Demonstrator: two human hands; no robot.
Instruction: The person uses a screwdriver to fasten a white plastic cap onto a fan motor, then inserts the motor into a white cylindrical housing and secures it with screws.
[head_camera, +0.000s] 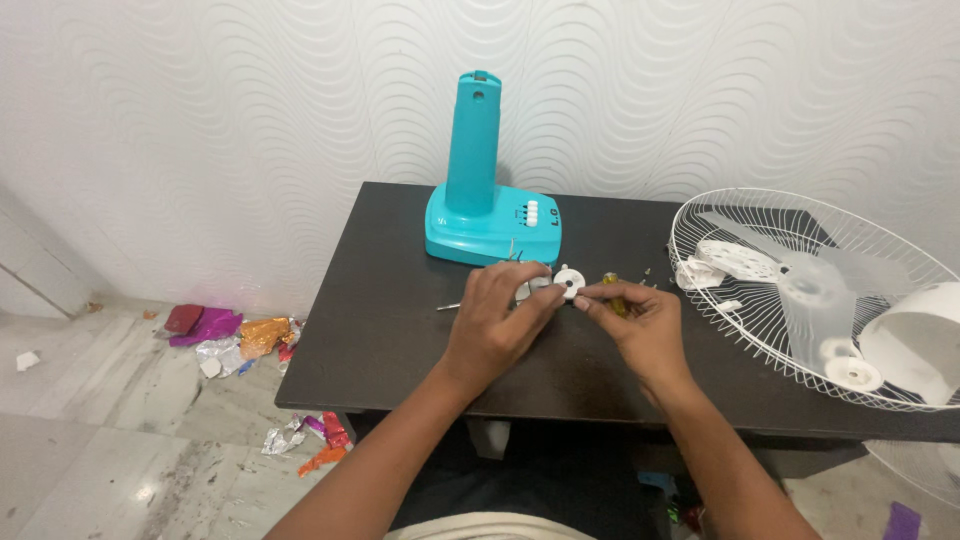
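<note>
On the dark table (400, 300), in the head view, one teal fan base (492, 215), one wire fan guard (800, 290) and one translucent blade (815, 290) surround two hands, left hand (495, 320) and right hand (640, 325) pinching one small white round part (568, 283) between their fingertips

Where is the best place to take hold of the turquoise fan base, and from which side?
Probably the upright column of the fan base, gripped from the side around its middle: it stands vertical and narrow, while the foot is wide and flat.
</note>
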